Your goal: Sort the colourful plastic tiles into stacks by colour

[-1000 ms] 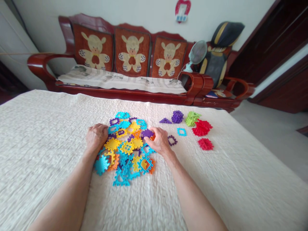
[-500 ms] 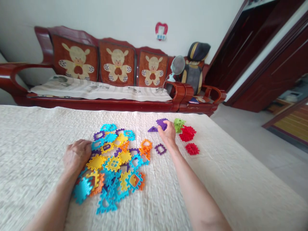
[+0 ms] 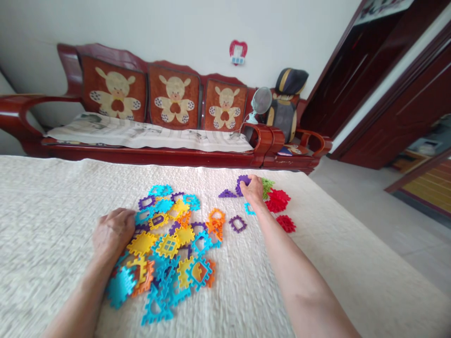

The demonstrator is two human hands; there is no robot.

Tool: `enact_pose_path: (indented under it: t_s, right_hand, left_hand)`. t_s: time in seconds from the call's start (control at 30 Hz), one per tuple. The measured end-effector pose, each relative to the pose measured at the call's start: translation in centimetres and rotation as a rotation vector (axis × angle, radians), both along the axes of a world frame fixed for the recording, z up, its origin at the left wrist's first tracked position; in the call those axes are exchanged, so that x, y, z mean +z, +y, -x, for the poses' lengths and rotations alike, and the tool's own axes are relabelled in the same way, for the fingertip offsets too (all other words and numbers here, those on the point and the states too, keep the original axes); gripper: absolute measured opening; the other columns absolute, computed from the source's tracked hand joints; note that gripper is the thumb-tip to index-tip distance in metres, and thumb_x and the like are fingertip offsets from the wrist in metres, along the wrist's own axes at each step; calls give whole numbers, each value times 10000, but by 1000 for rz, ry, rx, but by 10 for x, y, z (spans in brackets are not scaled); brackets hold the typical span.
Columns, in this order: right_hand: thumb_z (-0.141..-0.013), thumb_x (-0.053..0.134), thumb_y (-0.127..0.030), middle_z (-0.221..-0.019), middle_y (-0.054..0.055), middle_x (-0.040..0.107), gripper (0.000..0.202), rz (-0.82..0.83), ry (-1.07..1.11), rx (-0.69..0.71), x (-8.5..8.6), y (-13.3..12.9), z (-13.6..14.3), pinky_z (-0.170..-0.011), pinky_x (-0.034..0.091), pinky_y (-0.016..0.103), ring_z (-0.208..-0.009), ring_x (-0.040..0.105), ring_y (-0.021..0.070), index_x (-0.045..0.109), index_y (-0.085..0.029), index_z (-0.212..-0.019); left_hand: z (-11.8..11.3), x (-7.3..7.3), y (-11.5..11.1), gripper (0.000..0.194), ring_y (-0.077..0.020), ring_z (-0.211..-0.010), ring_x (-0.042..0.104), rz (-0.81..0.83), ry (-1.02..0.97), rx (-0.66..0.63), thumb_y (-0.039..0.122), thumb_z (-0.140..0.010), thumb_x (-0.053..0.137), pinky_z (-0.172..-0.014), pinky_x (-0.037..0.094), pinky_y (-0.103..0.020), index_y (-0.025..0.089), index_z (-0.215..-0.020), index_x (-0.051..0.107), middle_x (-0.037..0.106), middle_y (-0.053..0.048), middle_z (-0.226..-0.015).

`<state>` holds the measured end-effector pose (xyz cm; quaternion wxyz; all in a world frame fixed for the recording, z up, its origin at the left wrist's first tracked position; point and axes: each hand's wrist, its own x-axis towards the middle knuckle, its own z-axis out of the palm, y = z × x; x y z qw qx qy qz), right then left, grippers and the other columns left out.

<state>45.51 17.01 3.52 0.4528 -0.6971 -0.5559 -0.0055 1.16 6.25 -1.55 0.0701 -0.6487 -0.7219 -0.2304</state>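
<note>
With thumb and fingers, my right hand pinches a purple toothed building tile upright near the far edge of the table. A purple triangular piece lies just left of it. Light green pieces sit right behind the hand, partly covered by it. My left hand rests, fingers curled, at the left edge of a mixed pile of interlocking tiles; what lies under its fingertips is hidden. Yellow tiles, blue tiles and orange tiles overlap in that pile.
A purple square frame lies between pile and right forearm, with a small blue piece by the wrist. Red stacks lie to the right. Beyond the cloth-covered table stand a wooden sofa and a fan.
My right hand has shifted slightly right, and the purple tile in it has turned more upright. A small blue piece now shows beside the wrist. My left hand has stayed by the pile.
</note>
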Motion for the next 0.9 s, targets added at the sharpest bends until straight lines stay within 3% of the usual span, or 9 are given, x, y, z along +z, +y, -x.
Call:
enact_pose_path:
  t_s: [0.17,0.37,0.53,0.67,0.77,0.9]
  right_hand:
    - [-728,612,-288,-1159,159,562,352,-108,-19,47,4,-16,5,-1077,401,506,-1174,516,310,557,-180,-1058]
    - [-818,539,-246,-1132,127,613,250,-229,-53,206,-8,-70,44,-1050,448,468,-1136,569,274,584,-210,-1062]
    - [-855,492,-194,-1016,91,688,192,-167,2,496,-30,-113,83,-951,517,391,-1019,644,233,641,-218,-974]
    - [-864,524,-193,-1020,86,698,167,-104,-48,733,-31,-125,98,-945,518,385,-1021,645,226,676,-219,-929]
    - [-901,552,-253,-1067,90,706,168,-39,-149,793,-25,-124,103,-983,480,424,-1061,622,241,700,-216,-972]
    - [-965,512,-280,-1063,87,714,217,89,-300,754,-22,-124,109,-952,442,452,-1043,613,251,721,-220,-970]
  left_hand:
    - [1,-2,1,416,-264,-1059,652,-11,35,-17,331,-940,327,-1000,476,-422,225,-965,728,725,-66,-1144]
    - [-2,3,-1,397,-271,-1065,648,9,17,6,323,-929,354,-999,468,-425,224,-972,737,727,-66,-1149]
    - [-8,11,-4,408,-284,-1096,643,21,-21,-9,304,-934,353,-1019,441,-440,194,-975,744,723,-97,-1157]
    - [-9,13,-5,408,-279,-1096,642,22,-41,2,300,-929,355,-1023,430,-435,193,-968,747,723,-99,-1148]
    - [-9,12,-4,418,-279,-1094,636,32,-42,9,299,-930,349,-1020,426,-435,197,-974,752,720,-96,-1157]
    - [-10,13,-5,418,-267,-1085,632,28,-25,15,293,-923,353,-1010,424,-413,192,-983,754,723,-92,-1149]
